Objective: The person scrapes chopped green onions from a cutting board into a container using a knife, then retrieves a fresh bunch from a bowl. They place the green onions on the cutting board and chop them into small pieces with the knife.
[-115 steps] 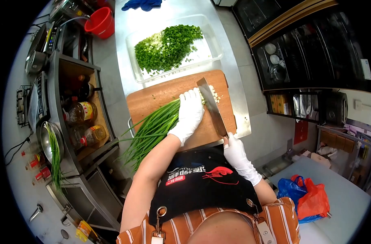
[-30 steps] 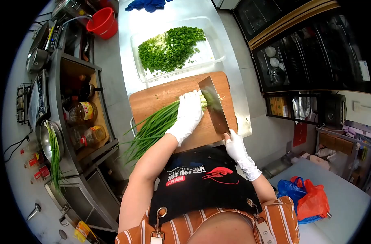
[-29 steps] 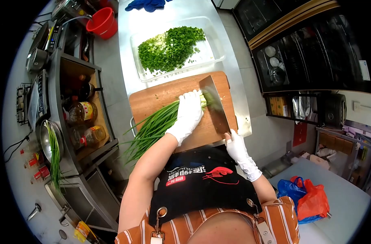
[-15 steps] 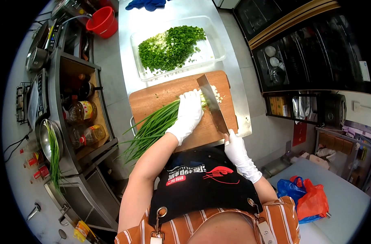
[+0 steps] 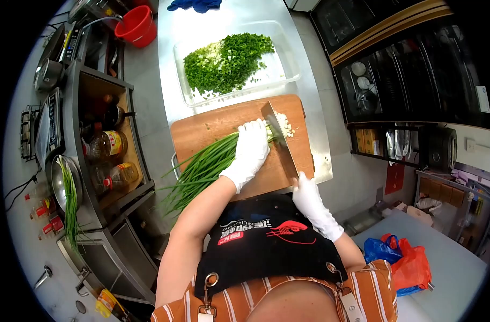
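Observation:
On the wooden cutting board [image 5: 212, 122] lies a bundle of scallions [image 5: 206, 159], green ends trailing off the board's left edge. My left hand [image 5: 251, 149], in a white glove, is closed over the bundle near its pale ends. Gloved as well, my right hand [image 5: 309, 199] grips the handle of a cleaver [image 5: 282, 137], whose blade stands across the cut ends beside my left fingertips. Small chopped white pieces [image 5: 285, 124] lie to the right of the blade. Beyond the board, a clear plastic tub [image 5: 280, 70] holds a heap of chopped scallions [image 5: 223, 67].
The metal table [image 5: 314, 107] carries the board and tub, with a blue cloth [image 5: 194, 5] at its far end. A red bucket [image 5: 135, 27] stands far left. More scallions [image 5: 70, 206] hang from a metal bowl [image 5: 68, 182] at left. Plastic bags [image 5: 411, 265] lie at right.
The cleaver's blade has tilted more upright and shifted slightly, and my right hand has moved a little up and left with it. My left hand stays on the scallions almost unmoved.

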{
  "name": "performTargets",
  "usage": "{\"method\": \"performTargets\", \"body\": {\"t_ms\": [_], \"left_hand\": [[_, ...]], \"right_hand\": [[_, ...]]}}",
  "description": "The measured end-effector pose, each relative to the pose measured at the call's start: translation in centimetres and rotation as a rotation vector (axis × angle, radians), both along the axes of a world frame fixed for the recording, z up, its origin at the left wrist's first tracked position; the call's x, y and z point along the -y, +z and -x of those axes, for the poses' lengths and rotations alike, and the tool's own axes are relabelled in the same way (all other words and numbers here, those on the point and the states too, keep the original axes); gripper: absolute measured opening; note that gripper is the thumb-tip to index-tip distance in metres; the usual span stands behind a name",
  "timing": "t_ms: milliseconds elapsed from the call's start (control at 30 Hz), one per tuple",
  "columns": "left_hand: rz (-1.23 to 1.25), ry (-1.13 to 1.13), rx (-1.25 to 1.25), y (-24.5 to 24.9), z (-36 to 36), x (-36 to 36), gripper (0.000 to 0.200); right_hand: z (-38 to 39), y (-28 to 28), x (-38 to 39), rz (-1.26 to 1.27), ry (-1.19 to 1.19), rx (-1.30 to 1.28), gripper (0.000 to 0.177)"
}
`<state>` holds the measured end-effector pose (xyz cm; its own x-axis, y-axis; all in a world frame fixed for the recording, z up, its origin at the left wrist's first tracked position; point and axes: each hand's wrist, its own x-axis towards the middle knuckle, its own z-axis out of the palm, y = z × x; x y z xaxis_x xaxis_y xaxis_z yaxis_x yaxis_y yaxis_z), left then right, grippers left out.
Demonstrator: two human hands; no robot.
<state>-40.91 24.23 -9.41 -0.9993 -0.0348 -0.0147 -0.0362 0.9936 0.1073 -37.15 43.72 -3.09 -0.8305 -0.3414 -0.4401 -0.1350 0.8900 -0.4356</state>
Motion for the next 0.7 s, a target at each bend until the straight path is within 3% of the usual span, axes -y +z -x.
{"method": "performTargets", "body": {"t_ms": [233, 433, 700], "left_hand": [[0.021, -0.007, -0.026, -0.5, 0.0, -0.1, 0.068], [-0.024, -0.003, -0.023, -0.1, -0.1, 0.0, 0.066], [-0.015, -0.001, -0.044, 0.1, -0.2, -0.1, 0.065]], "right_hand": [[0.4, -1.5, 0.4, 0.012, -0.022, -0.049, 0.023], [-0.2, -3.4, -2.4, 0.201, -0.131, -0.080, 0.029], [-0.3, 0.4, -2.0, 0.223, -0.136, -0.125, 0.023]]}}
